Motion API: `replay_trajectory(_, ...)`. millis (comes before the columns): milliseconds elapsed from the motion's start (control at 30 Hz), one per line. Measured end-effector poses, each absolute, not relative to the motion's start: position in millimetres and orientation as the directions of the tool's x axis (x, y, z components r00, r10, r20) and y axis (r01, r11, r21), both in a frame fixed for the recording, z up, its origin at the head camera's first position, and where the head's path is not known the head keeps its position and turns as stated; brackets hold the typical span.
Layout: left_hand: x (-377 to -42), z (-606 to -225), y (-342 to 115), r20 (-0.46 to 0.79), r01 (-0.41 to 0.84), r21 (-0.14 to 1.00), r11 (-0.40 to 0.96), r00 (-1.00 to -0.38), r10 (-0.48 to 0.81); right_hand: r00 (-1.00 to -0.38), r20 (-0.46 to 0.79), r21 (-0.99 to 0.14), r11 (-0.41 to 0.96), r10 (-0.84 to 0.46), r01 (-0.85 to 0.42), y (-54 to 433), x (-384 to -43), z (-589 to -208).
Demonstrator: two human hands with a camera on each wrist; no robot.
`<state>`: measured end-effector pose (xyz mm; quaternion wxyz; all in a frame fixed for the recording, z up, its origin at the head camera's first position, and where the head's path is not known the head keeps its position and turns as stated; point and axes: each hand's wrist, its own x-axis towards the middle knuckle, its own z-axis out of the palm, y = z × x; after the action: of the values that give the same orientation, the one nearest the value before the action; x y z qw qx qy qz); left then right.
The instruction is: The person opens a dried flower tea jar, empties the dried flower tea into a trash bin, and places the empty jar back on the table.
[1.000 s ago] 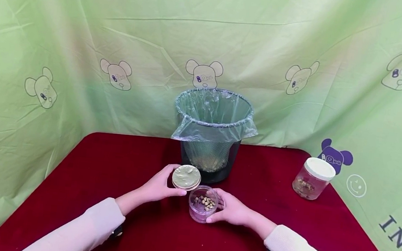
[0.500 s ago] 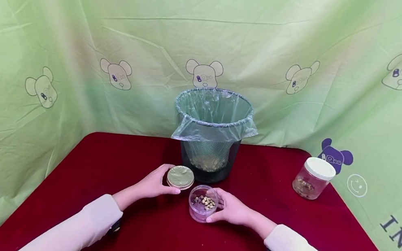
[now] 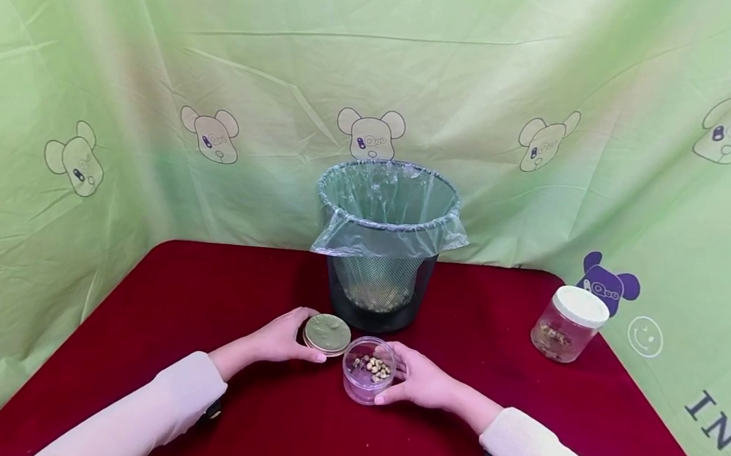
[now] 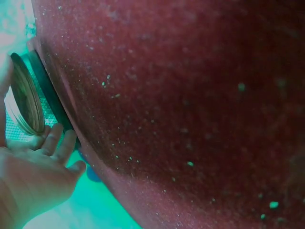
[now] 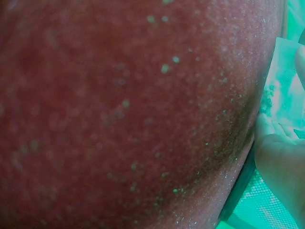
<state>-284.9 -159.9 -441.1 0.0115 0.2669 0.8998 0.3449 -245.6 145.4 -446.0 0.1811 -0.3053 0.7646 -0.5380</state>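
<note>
My left hand (image 3: 277, 337) pinches a round gold lid (image 3: 328, 332) by its edge, thumb on the near side and fingers on the far side. In the left wrist view the lid (image 4: 27, 95) stands between thumb and fingers, close over the tabletop. Just right of the lid, a small clear plastic jar (image 3: 362, 391) stands upright and uncovered. Several pale and dark dried pieces (image 3: 374, 368) lie inside it. The right hand (image 3: 419, 378) grips the jar from its right side; in the right wrist view part of the jar (image 5: 283, 71) shows beyond the fingers.
Behind the hands stands a black mesh wastebasket (image 3: 419, 293) lined with a clear bag (image 3: 377, 240). Toward the right edge of the red-covered table (image 3: 253, 276) is a white-lidded clear jar (image 3: 570, 327) with brown bits inside. A green printed curtain (image 3: 289, 64) surrounds the table.
My left hand has moved the gold lid left, away from the jar's mouth, then lower and slightly nearer. The right hand and the small jar have stayed in place.
</note>
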Motion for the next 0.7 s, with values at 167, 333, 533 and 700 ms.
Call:
replay_trajectory(167,-287.0,-443.1,-159.8,0.173,0.494,0.593,0.636,-0.85,0.498,-0.749,0.047,-0.935,0.235,-0.661,-0.266,144.8,-244.5,-444.9)
replay_trajectory(333,-285.3,-442.7,-159.9,0.162,0.498,0.561,0.661,-0.849,0.503,-0.75,0.044,-0.935,0.237,-0.66,-0.263,144.1,-244.2,-444.7)
replay_trajectory(533,-283.2,-441.4,-158.5,0.143,0.494,0.524,0.693,-0.854,0.5,-0.751,0.042,-0.933,0.244,-0.659,-0.266,144.3,-244.6,-444.9)
replay_trajectory(700,-283.5,-440.8,-156.8,0.124,0.475,0.514,0.714,-0.865,0.486,-0.75,0.046,-0.931,0.244,-0.66,-0.272,144.8,-245.2,-445.0)
